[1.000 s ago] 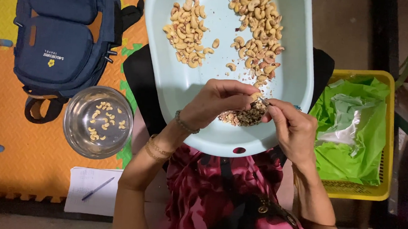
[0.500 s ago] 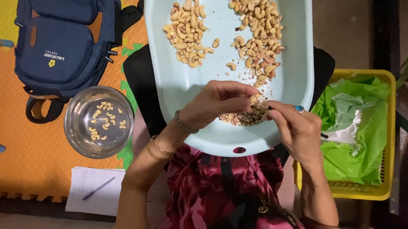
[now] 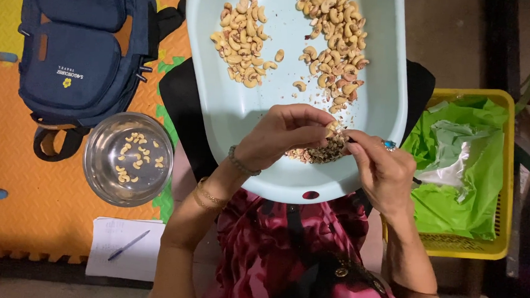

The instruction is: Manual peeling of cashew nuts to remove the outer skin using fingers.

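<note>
The left hand pinches a pale curved cashew kernel over the light-blue oval plastic tub — the right hand, fingers closed on something hidden, has rolled inward since a moment ago, its thin metal blade now out of sight, above the brown husk heap.

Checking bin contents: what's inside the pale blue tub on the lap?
The pale blue tub holds two cashew piles and a heap of brown skins. The left hand and right hand cover part of that heap.
</note>
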